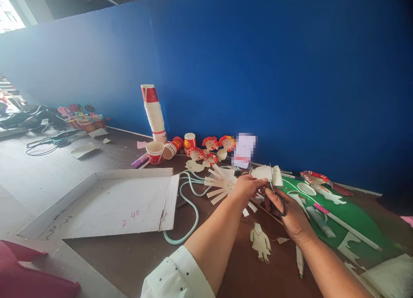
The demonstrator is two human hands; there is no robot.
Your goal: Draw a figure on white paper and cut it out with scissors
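Watching remotely, I see a white cardboard tray at left, then my left hand pinching a pale paper piece above the table, then my right hand with fingers closed around scissors, blades at the paper. To cut cleanly, I'd feed the paper slowly, keeping left fingertips clear of the blades.
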